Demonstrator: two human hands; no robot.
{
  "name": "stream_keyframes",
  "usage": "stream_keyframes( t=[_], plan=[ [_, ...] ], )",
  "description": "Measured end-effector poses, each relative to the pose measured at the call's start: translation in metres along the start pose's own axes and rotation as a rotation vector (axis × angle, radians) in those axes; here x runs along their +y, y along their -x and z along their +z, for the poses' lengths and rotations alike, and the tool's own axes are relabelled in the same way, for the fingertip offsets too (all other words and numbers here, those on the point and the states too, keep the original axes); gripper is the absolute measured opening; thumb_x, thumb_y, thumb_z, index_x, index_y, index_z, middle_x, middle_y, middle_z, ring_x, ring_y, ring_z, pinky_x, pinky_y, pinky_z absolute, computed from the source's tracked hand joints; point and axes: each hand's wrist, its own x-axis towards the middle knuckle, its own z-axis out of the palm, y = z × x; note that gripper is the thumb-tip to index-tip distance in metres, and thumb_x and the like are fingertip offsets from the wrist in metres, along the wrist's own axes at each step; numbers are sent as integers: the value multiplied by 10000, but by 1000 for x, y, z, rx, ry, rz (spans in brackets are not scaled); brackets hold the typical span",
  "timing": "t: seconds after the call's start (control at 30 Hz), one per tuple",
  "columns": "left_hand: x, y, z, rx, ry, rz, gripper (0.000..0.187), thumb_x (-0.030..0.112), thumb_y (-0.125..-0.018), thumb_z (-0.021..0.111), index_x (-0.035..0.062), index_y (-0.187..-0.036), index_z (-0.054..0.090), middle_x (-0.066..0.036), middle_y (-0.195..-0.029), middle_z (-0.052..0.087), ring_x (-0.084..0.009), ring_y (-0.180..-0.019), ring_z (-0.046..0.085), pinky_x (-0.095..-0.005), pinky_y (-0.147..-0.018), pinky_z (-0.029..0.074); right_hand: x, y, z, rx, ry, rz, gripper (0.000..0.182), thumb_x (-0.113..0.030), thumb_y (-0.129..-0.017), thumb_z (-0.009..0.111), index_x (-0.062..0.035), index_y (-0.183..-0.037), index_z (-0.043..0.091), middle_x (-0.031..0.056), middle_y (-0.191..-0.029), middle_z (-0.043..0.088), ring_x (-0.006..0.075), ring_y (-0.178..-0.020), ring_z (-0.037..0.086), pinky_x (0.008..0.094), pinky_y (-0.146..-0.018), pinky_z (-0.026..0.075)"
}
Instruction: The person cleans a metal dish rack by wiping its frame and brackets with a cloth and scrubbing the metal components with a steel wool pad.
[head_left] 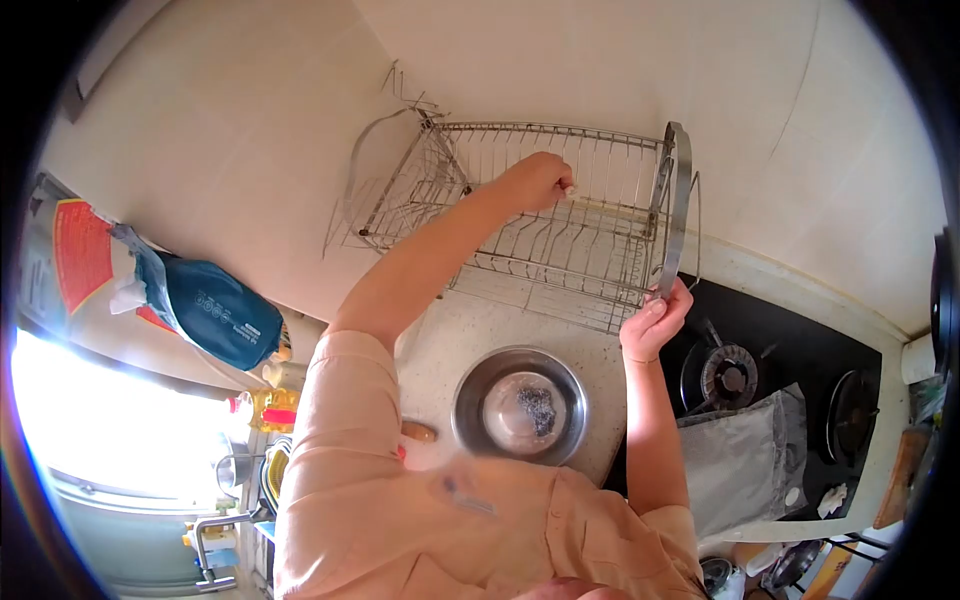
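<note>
A metal wire dish rack (560, 262) stands against the wall, with curved flat bands at its sides. My left hand (540, 182) reaches over the rack with its fingers pinched together near the back rail. A small pale bit shows at the fingertips, too small to name. At the rack's front right corner, my right hand (657, 318) grips the lower end of the curved side band. In front of the rack, a steel bowl (465, 415) holds cloudy water with a dark grey scouring mass in it.
To the right is a black gas stove (800, 345) with a clear plastic bag (745, 460) lying on it. A dark teal bag (225, 310) is at the left, near an oil bottle (272, 410) and a faucet (205, 545). Knives and utensils sit at the lower right.
</note>
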Motion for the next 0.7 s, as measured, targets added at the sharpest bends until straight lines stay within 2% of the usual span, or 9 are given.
stream_keyframes(
  t=[0.03,0.07,0.17,0.27,0.37,0.47,0.57,0.67,0.7],
  plan=[
    [-5,1,3,-105,49,-58,85,36,-689,637,17,-767,608,-108,-731,578,-248,-666,567,-332,-601,448,2,-1,-1,-12,-7,0,406,-320,-897,410,71,-1009,427,142,-812,530,189,-622,511,273,-573,420],
    [-10,1,4,-214,93,-112,87,47,-691,642,12,-764,611,-98,-721,586,-229,-648,569,-326,-591,448,3,1,-2,-31,-51,13,405,-313,-899,409,74,-1016,423,147,-823,533,190,-643,520,275,-592,428],
    [23,25,-32,-336,268,-145,117,63,-715,638,10,-817,613,-53,-721,585,-158,-631,557,-309,-565,445,-5,-3,6,29,-15,-29,445,-402,-905,384,33,-995,415,40,-757,482,89,-606,416,214,-528,359],
    [26,8,-69,-443,439,-368,123,41,-738,612,10,-857,609,-27,-716,578,-117,-621,535,-310,-566,448,-2,-2,6,24,-27,-6,452,-408,-904,380,33,-995,415,47,-770,485,89,-603,416,215,-528,360],
    [-24,-26,-60,220,176,-165,133,40,-754,600,10,-883,594,-48,-747,572,-147,-661,544,-307,-613,448,-3,-2,5,26,-3,-16,445,-401,-904,380,34,-995,414,47,-773,482,88,-603,413,211,-528,359],
    [-25,-35,-43,367,-41,-155,125,32,-754,592,13,-877,583,-81,-794,557,-210,-727,553,-316,-667,447,1,-1,5,25,-62,-36,441,-393,-904,386,36,-1006,409,49,-796,482,84,-622,417,210,-528,360],
    [-14,-25,-27,370,-73,-101,128,29,-742,594,18,-867,573,-115,-839,542,-278,-784,544,-334,-694,442,12,9,-1,1,-12,-30,424,-328,-904,400,79,-1025,414,158,-884,520,209,-733,537,281,-658,443],
    [-10,-14,-22,350,-150,-71,126,15,-721,601,16,-844,573,-129,-848,542,-299,-795,543,-359,-698,442,9,7,4,33,-15,-13,426,-372,-909,383,40,-1017,397,66,-857,484,81,-659,421,203,-542,354],
    [-5,-5,-18,269,-136,-88,117,20,-722,603,13,-835,576,-135,-838,549,-299,-793,548,-359,-695,443,10,5,5,34,-25,-30,421,-367,-910,382,40,-1017,398,64,-855,482,80,-656,417,203,-543,355]
  ],
)
